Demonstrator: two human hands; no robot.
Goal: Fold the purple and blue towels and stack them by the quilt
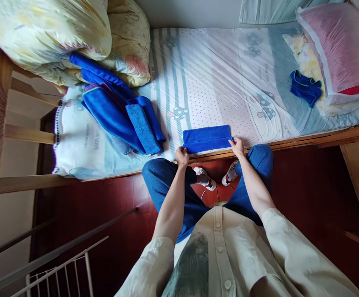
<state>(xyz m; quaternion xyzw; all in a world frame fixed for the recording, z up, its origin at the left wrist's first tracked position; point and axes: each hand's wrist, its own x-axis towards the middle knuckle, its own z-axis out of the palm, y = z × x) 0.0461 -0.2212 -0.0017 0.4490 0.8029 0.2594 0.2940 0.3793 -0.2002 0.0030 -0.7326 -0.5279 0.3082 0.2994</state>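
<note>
A blue towel (207,137), folded into a long rectangle, lies flat at the near edge of the bed. My left hand (182,156) pinches its near left corner. With fingers closed, my right hand (237,147) grips the towel's right end. To the left lies a loose pile of blue towels (111,109), and a folded blue towel (142,126) rests at the pile's right side. Farther right, a crumpled blue cloth (306,87) sits beside the pillows.
A patterned sheet (223,78) covers the bed. Yellow bedding (52,33) is heaped at the left, and a pink pillow in a clear cover (340,45) stands right. A wooden bed rail (303,142) runs along the front. A white metal rack (62,268) stands lower left.
</note>
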